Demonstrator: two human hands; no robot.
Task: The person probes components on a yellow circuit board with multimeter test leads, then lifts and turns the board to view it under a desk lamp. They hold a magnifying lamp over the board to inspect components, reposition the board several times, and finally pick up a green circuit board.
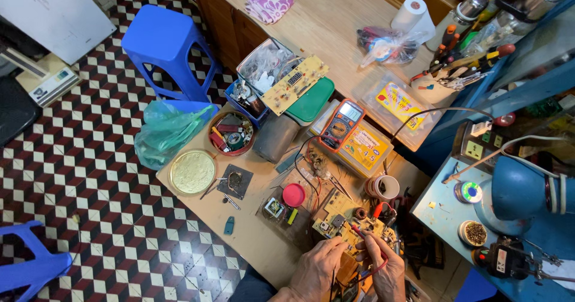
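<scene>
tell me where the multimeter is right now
In the head view the orange multimeter lies near the middle of the workbench, on a yellow-labelled plastic box, right of the green lid and well above both hands working on the circuit board.

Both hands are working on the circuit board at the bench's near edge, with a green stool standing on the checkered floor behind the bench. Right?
Not quite: the head view shows the stool is blue, not green. The left hand and right hand do work on the circuit board at the bench's near edge.

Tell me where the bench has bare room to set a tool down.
Bare wood lies near the front edge, between the grey mat and the left hand, and on the far counter beside the pink cloth. Around the circuit board it is crowded.
</scene>
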